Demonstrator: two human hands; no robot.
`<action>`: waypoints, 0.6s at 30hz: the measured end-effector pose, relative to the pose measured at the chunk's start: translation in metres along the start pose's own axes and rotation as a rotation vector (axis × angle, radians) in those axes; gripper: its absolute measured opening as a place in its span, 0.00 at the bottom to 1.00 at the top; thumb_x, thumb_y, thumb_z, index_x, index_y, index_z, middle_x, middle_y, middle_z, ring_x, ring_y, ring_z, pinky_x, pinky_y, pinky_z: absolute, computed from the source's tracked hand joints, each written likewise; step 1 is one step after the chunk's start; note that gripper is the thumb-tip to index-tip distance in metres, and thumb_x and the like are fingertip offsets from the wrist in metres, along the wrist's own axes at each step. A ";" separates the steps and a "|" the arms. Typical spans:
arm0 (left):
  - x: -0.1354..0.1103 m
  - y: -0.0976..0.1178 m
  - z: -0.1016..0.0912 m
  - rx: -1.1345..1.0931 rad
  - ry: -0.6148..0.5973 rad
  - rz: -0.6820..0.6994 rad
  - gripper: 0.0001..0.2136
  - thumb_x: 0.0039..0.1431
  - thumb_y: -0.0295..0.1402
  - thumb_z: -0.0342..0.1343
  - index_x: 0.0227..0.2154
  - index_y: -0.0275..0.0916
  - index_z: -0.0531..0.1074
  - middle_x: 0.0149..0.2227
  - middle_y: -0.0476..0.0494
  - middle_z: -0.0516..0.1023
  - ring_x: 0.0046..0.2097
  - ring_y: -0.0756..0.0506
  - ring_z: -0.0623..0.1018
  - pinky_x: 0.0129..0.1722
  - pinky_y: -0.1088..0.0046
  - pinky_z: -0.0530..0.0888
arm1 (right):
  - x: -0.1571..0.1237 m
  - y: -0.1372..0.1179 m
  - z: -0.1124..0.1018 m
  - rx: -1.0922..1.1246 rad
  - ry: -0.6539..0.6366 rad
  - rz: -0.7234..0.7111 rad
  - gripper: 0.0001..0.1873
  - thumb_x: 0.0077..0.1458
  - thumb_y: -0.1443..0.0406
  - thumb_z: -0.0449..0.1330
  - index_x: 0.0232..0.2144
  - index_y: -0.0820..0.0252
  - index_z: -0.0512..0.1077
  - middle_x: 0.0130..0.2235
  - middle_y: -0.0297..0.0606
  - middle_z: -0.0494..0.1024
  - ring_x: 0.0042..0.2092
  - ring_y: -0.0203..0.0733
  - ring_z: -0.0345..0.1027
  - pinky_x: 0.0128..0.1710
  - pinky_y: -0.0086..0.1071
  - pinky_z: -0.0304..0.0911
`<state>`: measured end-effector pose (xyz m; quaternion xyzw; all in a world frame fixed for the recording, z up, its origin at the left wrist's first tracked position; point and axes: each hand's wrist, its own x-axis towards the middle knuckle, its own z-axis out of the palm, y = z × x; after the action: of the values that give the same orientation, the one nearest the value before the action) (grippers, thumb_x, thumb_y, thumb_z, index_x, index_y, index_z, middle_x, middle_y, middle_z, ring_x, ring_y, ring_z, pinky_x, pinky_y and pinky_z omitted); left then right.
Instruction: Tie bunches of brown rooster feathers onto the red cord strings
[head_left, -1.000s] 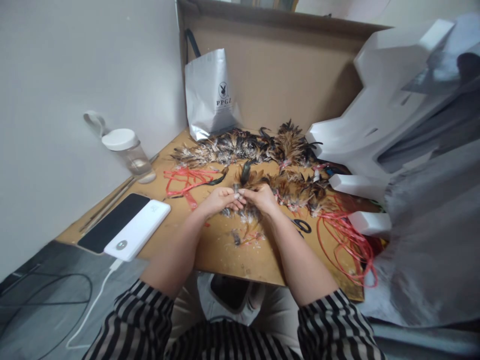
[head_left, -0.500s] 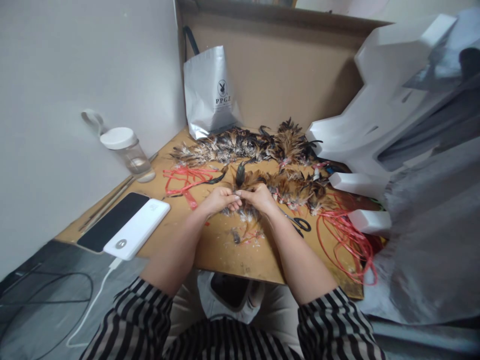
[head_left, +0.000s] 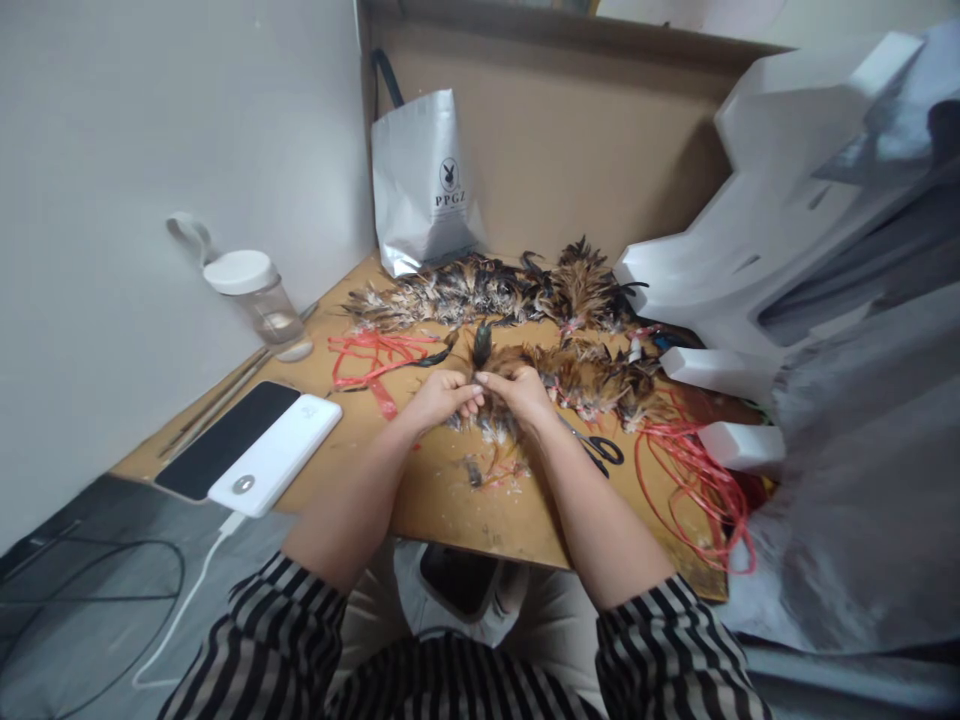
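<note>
Feather bunch [head_left: 482,345], nearer than the silver bag [head_left: 416,190] and slightly to its right, pinched low down between thumbs and fingers of left hand [head_left: 448,398] and right hand [head_left: 517,395], tips almost meeting; share of the grip in each too small to tell. Beneath the bag and spreading nearer, a tan tabletop [head_left: 457,510], dotted with fluff and scraps. Behind the bag, a brown upright panel [head_left: 585,130]; to its left, a pale wall [head_left: 165,120]; well to its right, white foam [head_left: 772,170]. Left of the bag and nearer, a clear bottle [head_left: 262,310] with a white lid; nearer again, a dark phone [head_left: 229,440] and white power bank [head_left: 277,455], side by side. On the bunch, a greenish-black plume standing upright, brown feathers close around it. Just in front of the bag, a long feather row [head_left: 487,290], mottled cream, brown and black; nearer and rightward of it, a shorter brown row [head_left: 600,380]. On the bag, rabbit-head emblem over "PPGZ", finer print below unreadable.
</note>
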<state>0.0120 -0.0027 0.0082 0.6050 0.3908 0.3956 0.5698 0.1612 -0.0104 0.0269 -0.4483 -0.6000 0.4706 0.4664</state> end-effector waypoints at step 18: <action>0.010 0.004 -0.032 -0.368 0.454 0.203 0.15 0.43 0.39 0.59 0.28 0.30 0.72 0.26 0.43 0.75 0.22 0.56 0.70 0.21 0.81 0.65 | -0.040 -0.010 0.077 -1.099 -0.375 -0.297 0.14 0.50 0.57 0.52 0.31 0.59 0.73 0.36 0.42 0.73 0.35 0.40 0.67 0.34 0.30 0.57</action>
<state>-0.0135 0.0182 0.0136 0.4239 0.3675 0.6396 0.5256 0.0907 -0.0622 0.0216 -0.4445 -0.8838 0.0920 0.1130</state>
